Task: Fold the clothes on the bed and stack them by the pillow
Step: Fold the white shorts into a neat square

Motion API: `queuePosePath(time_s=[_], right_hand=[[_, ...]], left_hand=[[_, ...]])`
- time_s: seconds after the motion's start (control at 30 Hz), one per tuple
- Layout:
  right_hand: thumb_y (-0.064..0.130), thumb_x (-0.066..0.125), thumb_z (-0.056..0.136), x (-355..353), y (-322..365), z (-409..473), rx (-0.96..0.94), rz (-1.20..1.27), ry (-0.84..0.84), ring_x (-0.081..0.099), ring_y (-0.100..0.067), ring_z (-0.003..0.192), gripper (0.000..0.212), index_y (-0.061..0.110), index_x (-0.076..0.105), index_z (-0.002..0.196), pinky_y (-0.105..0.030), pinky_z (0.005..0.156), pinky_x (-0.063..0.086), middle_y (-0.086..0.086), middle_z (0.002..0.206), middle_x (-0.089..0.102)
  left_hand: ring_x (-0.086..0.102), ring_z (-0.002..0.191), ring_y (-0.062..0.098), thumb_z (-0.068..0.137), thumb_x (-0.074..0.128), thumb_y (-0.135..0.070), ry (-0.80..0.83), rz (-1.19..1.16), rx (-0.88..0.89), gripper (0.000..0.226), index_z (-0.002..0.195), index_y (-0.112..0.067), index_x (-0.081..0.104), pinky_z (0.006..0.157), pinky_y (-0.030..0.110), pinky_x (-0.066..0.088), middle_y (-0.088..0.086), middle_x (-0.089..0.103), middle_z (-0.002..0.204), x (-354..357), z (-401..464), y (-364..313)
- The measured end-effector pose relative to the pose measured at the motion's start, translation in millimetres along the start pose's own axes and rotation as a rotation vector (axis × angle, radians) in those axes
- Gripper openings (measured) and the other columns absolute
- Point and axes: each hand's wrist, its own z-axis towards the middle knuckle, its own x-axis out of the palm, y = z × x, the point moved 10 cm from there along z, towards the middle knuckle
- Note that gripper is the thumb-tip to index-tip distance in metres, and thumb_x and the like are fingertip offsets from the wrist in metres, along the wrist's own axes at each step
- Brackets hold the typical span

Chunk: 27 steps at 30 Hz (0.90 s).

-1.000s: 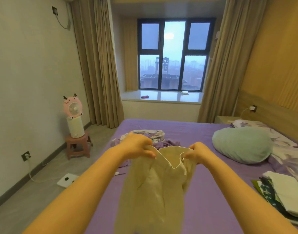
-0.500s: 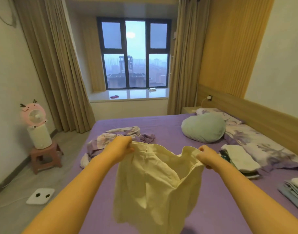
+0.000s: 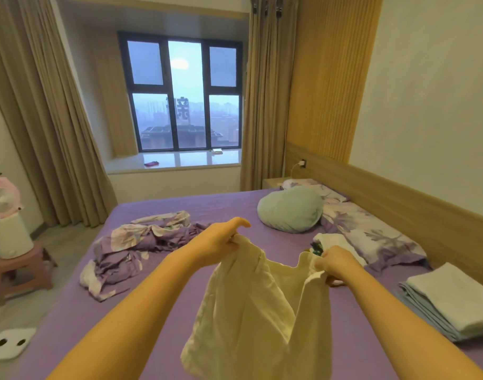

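Both hands hold a cream garment [image 3: 265, 311] up over the purple bed [image 3: 358, 338]: left hand [image 3: 221, 241] and right hand [image 3: 335, 263] pinch its top edge. Crumpled clothes [image 3: 136, 242] lie left; green pillow [image 3: 289, 209] and folded stack [image 3: 448, 300] right

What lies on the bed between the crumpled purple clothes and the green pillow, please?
In the head view, only bare purple sheet lies between the crumpled clothes and the green pillow.
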Motion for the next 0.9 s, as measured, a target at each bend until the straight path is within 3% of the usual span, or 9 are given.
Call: queuePosePath(time_s=[0.1,0.17,0.27,0.37,0.57,0.67,0.73,0.8,0.9], right_hand=[[0.012,0.055,0.082,-28,-20,18,-0.105,0.054,-0.036,0.034,-0.017,0.051,0.033,0.016,0.036,0.055,-0.023,0.044,0.026,0.000,0.052,0.034],[0.012,0.057,0.083,-38,-35,29,-0.187,0.207,-0.016,0.025,-0.014,0.045,0.041,0.018,0.027,0.055,-0.019,0.037,0.024,0.001,0.053,0.025],[0.016,0.058,0.086,-43,-58,43,-0.238,0.409,0.036,0.042,-0.009,0.037,0.035,0.016,0.034,0.060,-0.019,0.039,0.032,-0.001,0.051,0.041],[0.016,0.057,0.086,-50,-77,57,-0.284,0.531,0.022,0.048,-0.013,0.040,0.034,0.014,0.036,0.060,-0.025,0.044,0.027,-0.006,0.053,0.044],[0.009,0.046,0.087,-46,-93,87,-0.295,0.726,0.103,0.048,-0.012,0.037,0.021,0.002,0.052,0.069,-0.022,0.035,0.036,-0.013,0.059,0.050],[0.010,0.053,0.088,-44,-99,106,-0.244,0.786,0.137,0.065,-0.024,0.053,0.019,-0.008,0.060,0.088,-0.030,0.047,0.054,-0.020,0.076,0.067],[0.016,0.060,0.090,-45,-97,113,-0.280,0.809,0.175,0.071,-0.028,0.065,0.017,0.003,0.050,0.086,-0.031,0.052,0.057,-0.023,0.086,0.067],[0.017,0.068,0.085,-47,-95,116,-0.329,0.691,0.196,0.071,-0.025,0.075,0.027,0.010,0.045,0.098,-0.027,0.055,0.056,-0.021,0.100,0.065],[0.009,0.064,0.083,-53,-91,124,-0.413,0.072,0.055,0.059,-0.024,0.094,0.050,0.013,0.045,0.129,-0.019,0.056,0.039,-0.009,0.106,0.060]], left_hand=[[0.049,0.076,0.003,0.097,0.049,-0.007,0.022,-0.004,-0.055,0.042,0.134,-0.025,0.043,0.065,0.014,0.038,-0.016,0.045,0.079,24,25,-18],[0.046,0.070,0.001,0.097,0.045,-0.005,0.040,0.004,-0.102,0.040,0.132,-0.023,0.046,0.058,0.014,0.035,-0.015,0.044,0.076,43,40,-25],[0.050,0.084,0.013,0.098,0.039,-0.006,0.027,0.037,-0.174,0.036,0.130,-0.021,0.048,0.066,0.023,0.037,-0.001,0.059,0.102,67,52,-28],[0.053,0.109,0.023,0.099,0.040,-0.010,-0.046,0.040,-0.256,0.034,0.132,-0.018,0.048,0.081,0.028,0.042,0.007,0.054,0.131,90,59,-30],[0.054,0.111,0.028,0.100,0.043,-0.015,-0.204,0.009,-0.368,0.028,0.127,-0.015,0.052,0.081,0.032,0.045,0.011,0.056,0.130,100,65,-30],[0.056,0.107,0.026,0.100,0.045,-0.015,-0.253,-0.004,-0.360,0.026,0.124,-0.015,0.055,0.080,0.031,0.046,0.009,0.059,0.126,95,73,-33],[0.056,0.108,0.025,0.100,0.044,-0.013,-0.243,0.018,-0.351,0.027,0.125,-0.015,0.055,0.079,0.029,0.045,0.008,0.059,0.126,94,79,-33],[0.056,0.109,0.026,0.100,0.044,-0.011,-0.231,0.031,-0.350,0.029,0.126,-0.015,0.054,0.080,0.029,0.045,0.009,0.059,0.127,92,84,-30],[0.055,0.114,0.027,0.100,0.043,-0.011,-0.243,0.051,-0.365,0.030,0.128,-0.013,0.054,0.085,0.032,0.046,0.009,0.058,0.130,83,88,-22]])
